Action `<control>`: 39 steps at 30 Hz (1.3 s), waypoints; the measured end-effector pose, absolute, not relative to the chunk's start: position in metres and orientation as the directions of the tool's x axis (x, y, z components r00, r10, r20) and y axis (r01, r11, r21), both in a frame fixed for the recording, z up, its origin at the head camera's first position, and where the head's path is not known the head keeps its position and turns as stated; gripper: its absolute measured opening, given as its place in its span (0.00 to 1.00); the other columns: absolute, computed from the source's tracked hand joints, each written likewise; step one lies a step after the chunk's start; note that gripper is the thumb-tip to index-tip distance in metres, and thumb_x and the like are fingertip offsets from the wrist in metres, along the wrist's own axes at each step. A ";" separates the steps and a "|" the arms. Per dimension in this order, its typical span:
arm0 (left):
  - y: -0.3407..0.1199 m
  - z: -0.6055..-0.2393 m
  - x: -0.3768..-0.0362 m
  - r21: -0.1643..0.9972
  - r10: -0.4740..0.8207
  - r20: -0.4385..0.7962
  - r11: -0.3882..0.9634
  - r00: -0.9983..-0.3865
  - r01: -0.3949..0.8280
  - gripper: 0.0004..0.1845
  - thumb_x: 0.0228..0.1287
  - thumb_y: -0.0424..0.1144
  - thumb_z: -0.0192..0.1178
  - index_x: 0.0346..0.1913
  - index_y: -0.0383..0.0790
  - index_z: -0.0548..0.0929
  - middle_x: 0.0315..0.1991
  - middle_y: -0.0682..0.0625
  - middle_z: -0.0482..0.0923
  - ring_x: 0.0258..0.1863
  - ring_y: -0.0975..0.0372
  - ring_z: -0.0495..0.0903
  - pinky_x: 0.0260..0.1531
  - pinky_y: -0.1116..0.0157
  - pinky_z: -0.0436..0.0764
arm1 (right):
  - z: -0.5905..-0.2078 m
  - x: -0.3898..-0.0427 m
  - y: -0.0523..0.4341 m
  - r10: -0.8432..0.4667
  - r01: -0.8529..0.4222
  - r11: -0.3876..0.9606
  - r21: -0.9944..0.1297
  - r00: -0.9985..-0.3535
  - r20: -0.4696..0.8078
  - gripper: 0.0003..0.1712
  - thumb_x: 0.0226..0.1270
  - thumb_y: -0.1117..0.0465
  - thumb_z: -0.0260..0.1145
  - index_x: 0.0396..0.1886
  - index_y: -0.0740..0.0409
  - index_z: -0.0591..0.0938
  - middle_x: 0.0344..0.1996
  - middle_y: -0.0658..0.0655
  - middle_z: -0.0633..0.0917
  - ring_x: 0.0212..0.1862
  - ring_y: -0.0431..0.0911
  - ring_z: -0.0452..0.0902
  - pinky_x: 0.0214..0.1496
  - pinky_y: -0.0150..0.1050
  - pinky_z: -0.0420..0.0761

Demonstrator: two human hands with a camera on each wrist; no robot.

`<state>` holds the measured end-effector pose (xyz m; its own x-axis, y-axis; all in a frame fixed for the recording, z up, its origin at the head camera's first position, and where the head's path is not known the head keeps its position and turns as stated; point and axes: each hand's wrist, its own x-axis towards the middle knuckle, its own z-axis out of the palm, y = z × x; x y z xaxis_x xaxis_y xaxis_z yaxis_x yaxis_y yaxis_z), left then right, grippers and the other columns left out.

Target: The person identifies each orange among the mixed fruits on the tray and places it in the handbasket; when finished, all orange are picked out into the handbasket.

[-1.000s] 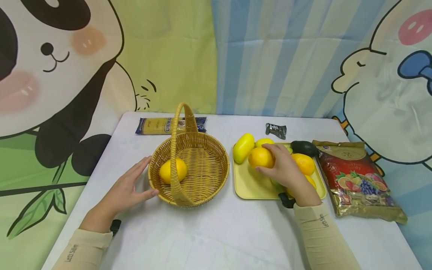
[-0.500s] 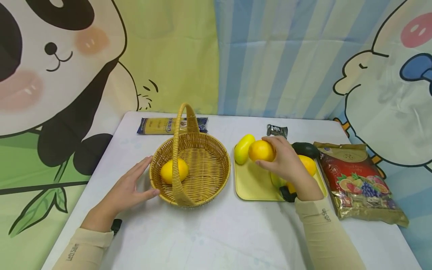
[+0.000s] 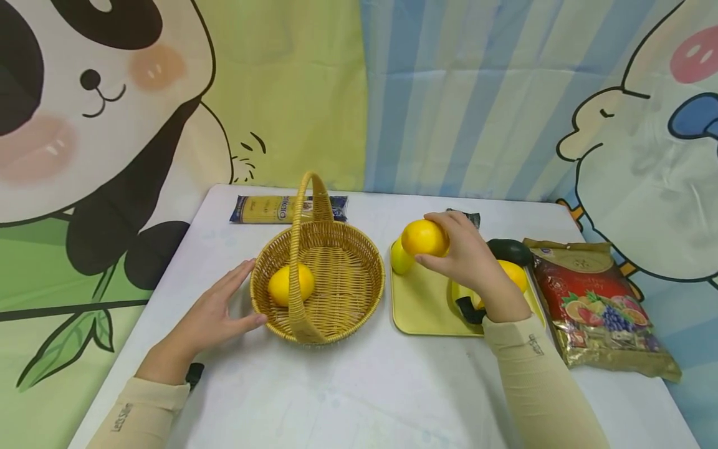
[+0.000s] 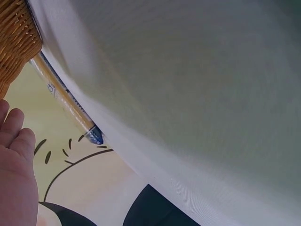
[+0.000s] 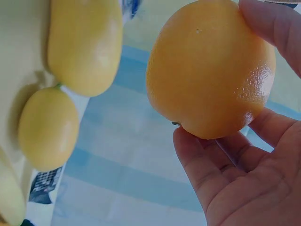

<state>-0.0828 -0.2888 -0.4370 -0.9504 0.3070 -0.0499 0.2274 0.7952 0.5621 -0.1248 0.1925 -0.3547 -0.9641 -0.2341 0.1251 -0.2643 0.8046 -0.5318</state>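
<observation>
A right hand (image 3: 468, 259) lifts an orange (image 3: 424, 237) clear of the yellow tray (image 3: 417, 305) at centre right of the head view; the fingers curl round the fruit from the right and below, thumb on the near side, and the wrist view shows fingertips (image 5: 263, 19) over the top and the palm cupped beneath — a firm grip, nothing slipping. The orange hangs above the tray's upper-left corner, just over a yellow-green fruit (image 3: 401, 257) and right of the wicker basket (image 3: 317, 287); a second orange (image 3: 291, 284) already lies inside the basket at centre frame.

Judged from this, the carry goes best kept high enough to pass the basket's rim and steered to one side of the upright handle (image 3: 303, 243), which crosses the middle of the bowl; the fruit is round and smooth, so a low release onto the weave looks safer than a drop — less roll.

The left hand (image 3: 215, 315) lies at lower left, fingers straight and relaxed, thumb tip touching or just beside the basket's near-left wall, gripping nothing; it seems placed to steady the basket. The right forearm runs up from the lower right edge, wrist bent leftward; an avocado (image 3: 509, 251) and a snack bag (image 3: 597, 305) sit right of the tray.
</observation>
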 end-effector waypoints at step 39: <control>-0.287 -0.436 -0.082 0.561 0.296 -0.059 0.800 -0.954 0.213 0.62 0.55 0.69 0.73 0.86 0.60 0.49 0.86 0.48 0.50 0.84 0.43 0.53 0.77 0.31 0.60 | -0.329 -0.163 0.082 -0.453 -0.451 0.719 -0.529 -0.881 0.136 0.44 0.59 0.50 0.81 0.74 0.53 0.74 0.67 0.60 0.74 0.65 0.55 0.71 0.65 0.52 0.81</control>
<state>-0.0820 -0.2870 -0.4359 -0.9535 0.2956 -0.0588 0.2133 0.7997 0.5613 -0.1630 0.0816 -0.3289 -0.8810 -0.4532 0.1359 -0.4513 0.7187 -0.5289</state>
